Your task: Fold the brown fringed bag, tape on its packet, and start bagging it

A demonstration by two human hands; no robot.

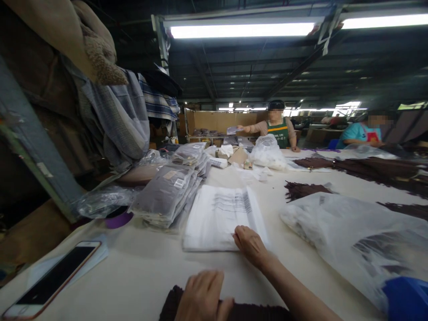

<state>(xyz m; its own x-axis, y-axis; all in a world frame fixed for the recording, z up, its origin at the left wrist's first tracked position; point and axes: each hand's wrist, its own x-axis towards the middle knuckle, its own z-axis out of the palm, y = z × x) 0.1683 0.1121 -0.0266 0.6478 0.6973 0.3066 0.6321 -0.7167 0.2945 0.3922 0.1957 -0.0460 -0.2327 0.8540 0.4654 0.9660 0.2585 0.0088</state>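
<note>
The setting is a large workshop with fluorescent strip lights (242,30) overhead and a long pale work table (140,272) running away from the camera.

Reference landmark: the stack of flat white plastic bags (217,218) lying at the centre of the table.

- Right hand (250,245): reaches forward from the lower right and rests palm down on the near right corner of the stack. Fingers are extended onto the top bag; it cannot be determined whether they pinch it.
- Left hand (202,296): nearer the camera than the stack, at the bottom edge of the view. It lies curled over a dark brown knitted garment (240,312) on the table, pressing or gripping its upper edge.
- Left of the stack, touching or just beside it: a pile of packed garments in clear bags (167,191), fanned toward the rear.
- Well to the near left of the stack: a smartphone (50,281), screen up and dark, near the table edge.
- Right of the stack: a large crumpled clear plastic bag (351,236).
- Beyond the stack on the right: dark brown garments (368,167) spread on the table.
- Far behind the stack: a person in a green apron (277,127) and a second person in a teal top (361,133), each at the far end of the table.
- Upper left of the stack: hanging plaid fabric (120,116).
</note>
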